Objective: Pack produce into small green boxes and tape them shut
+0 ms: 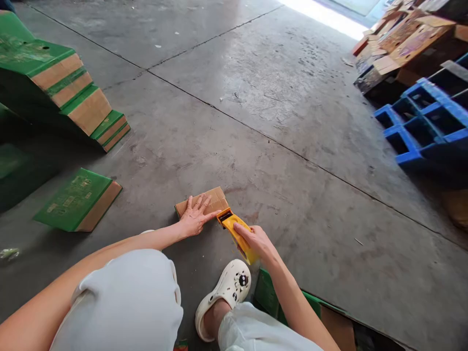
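Observation:
A small brown cardboard box (215,197) lies on the concrete floor ahead of my feet. My left hand (196,216) rests on its top, palm down with the fingers spread. In my right hand (258,242) is a yellow tape dispenser (239,234), gripped around its body. The dispenser's front end touches the box's right edge, close to my left fingertip. Parts of the box's near side are hidden by my left hand.
A green and brown box (78,201) sits at the left, below stacked green boxes (89,105). Blue pallets (426,119) and piled cardboard boxes (413,44) stand at the right. Near my shoe (226,292) lies an open green carton (268,292).

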The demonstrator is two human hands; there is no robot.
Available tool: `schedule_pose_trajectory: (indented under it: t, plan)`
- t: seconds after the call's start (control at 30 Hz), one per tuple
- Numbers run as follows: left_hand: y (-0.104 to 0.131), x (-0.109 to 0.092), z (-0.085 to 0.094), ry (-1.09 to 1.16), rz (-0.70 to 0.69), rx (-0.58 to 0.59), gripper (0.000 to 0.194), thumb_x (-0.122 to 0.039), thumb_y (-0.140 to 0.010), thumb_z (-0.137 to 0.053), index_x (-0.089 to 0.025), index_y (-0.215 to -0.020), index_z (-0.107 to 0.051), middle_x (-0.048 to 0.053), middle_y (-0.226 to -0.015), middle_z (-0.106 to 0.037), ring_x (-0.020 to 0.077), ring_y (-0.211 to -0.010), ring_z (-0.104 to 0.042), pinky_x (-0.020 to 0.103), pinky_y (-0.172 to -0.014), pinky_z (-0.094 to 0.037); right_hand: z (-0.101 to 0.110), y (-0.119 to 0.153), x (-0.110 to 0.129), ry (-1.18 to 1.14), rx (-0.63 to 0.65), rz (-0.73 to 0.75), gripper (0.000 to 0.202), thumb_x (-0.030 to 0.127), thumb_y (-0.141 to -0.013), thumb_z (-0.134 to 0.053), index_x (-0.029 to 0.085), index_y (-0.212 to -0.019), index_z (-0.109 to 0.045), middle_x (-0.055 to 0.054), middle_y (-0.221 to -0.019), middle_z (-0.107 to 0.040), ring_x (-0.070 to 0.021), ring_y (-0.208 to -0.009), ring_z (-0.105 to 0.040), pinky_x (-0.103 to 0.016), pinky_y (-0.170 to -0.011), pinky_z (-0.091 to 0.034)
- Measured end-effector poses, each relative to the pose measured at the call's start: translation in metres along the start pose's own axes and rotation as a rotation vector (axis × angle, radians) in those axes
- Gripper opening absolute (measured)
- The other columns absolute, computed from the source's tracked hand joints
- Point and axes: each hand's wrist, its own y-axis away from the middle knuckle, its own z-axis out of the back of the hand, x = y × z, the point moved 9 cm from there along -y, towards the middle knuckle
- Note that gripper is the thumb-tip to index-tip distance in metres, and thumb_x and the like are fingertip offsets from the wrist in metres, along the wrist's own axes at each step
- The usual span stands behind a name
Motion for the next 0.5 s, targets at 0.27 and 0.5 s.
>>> schedule_pose_trajectory:
  t: [0.27, 0.5]
  plan:
    - [-0.037, 0.083, 0.013, 0.248, 0.338, 0.057, 0.096, -0.075, -0.09, -0.059, -0.041, -0.17, -0.017, 0.011, -0.18, -0.01, 0.0468, -0.162, -0.012, 0.073, -0.12, -0.021, 0.029, 0.001, -0.013, -0.033, -0.124, -0.007, 0.051, 0.067, -0.089, -0.067, 0.018, -0.073, -0.066, -0.007, -0.061, -0.071, -0.016, -0.05, -0.064, -0.023, -0.049, -0.047]
    - [-0.051, 0.115, 0.031, 0.24, 0.308, 0.079, 0.093, -0.059, -0.095, -0.061, -0.028, -0.171, -0.018, 0.016, -0.175, -0.025, 0.0348, -0.159, -0.028, 0.055, -0.124, -0.029, 0.027, -0.001, -0.022, -0.082, -0.1, 0.017, 0.053, 0.07, -0.086, -0.068, 0.018, -0.075, -0.064, -0.007, -0.06, -0.07, -0.0164, -0.05, -0.064, -0.023, -0.047, -0.046]
